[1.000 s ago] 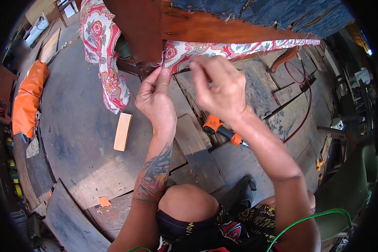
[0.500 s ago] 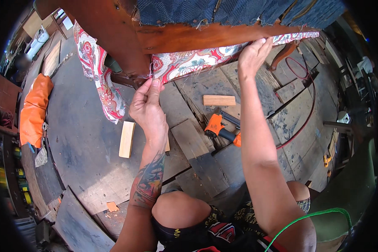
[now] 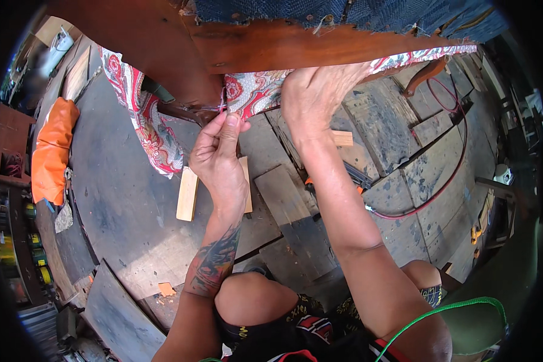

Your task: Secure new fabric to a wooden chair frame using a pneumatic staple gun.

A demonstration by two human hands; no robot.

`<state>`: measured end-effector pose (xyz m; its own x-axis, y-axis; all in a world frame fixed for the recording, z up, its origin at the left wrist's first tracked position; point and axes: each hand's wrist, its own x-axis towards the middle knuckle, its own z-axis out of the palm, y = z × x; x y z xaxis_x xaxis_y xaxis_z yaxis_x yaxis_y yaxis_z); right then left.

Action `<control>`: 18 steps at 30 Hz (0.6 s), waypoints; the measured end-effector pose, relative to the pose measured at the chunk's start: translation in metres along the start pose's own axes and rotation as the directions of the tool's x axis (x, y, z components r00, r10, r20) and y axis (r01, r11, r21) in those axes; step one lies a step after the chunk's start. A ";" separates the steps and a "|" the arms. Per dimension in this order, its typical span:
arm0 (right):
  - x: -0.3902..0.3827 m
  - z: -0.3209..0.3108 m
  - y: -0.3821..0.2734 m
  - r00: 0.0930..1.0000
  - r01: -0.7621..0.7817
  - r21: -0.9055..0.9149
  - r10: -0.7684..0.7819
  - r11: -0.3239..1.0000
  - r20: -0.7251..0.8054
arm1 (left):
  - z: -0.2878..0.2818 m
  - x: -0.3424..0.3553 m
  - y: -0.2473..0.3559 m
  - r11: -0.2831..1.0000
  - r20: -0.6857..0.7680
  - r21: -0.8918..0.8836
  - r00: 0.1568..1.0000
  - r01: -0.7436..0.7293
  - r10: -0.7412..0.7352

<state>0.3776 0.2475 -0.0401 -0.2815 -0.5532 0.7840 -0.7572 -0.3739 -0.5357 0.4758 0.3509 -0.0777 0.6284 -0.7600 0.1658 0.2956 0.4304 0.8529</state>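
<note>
The floral fabric (image 3: pixel 256 90) in red, white and green runs along the underside of a brown wooden furniture frame (image 3: pixel 265 45). My left hand (image 3: pixel 218 148) pinches the fabric's lower edge between thumb and fingers, beside the frame's corner. Against the same strip, further right, lies my right hand (image 3: pixel 316 99), its fingers stretched toward the rail and partly hidden by it. Another length of the floral fabric hangs loose left of the corner. Blue woven upholstery (image 3: pixel 271 11) covers the frame above the rail.
Wooden blocks (image 3: pixel 187 194) lie on the plank floor below my hands. My right forearm mostly covers an orange and black air-powered tool (image 3: pixel 359 177). A red hose (image 3: pixel 441 196) curves across the right side. An orange bundle (image 3: pixel 55 151) lies at the left.
My right hand has slid left along the fabric, closer to my left hand, and its forearm covers more of the tool. My left hand keeps its pinch.
</note>
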 end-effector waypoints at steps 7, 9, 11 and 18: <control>-0.021 0.011 -0.022 0.998 0.035 -0.030 -0.033 0.999 0.060 | 0.002 -0.001 0.000 0.998 -0.016 -0.060 1.000 0.010 -0.011; -0.025 0.002 -0.038 0.994 0.010 0.037 -0.014 0.999 0.111 | 0.003 -0.003 -0.003 0.996 -0.010 -0.084 1.000 -0.003 0.002; -0.027 0.005 -0.048 0.996 0.010 0.069 -0.016 0.998 0.090 | 0.004 -0.005 0.003 0.998 -0.005 -0.068 1.000 0.012 -0.012; -0.030 -0.010 -0.044 0.986 0.097 0.167 -0.117 0.981 0.118 | 0.002 -0.003 0.000 0.996 -0.052 0.026 0.995 -0.086 0.087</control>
<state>0.4134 0.2876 -0.0371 -0.1192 -0.5896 0.7988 -0.6718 -0.5445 -0.5022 0.4726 0.3520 -0.0770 0.6881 -0.6934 0.2138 0.2216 0.4814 0.8480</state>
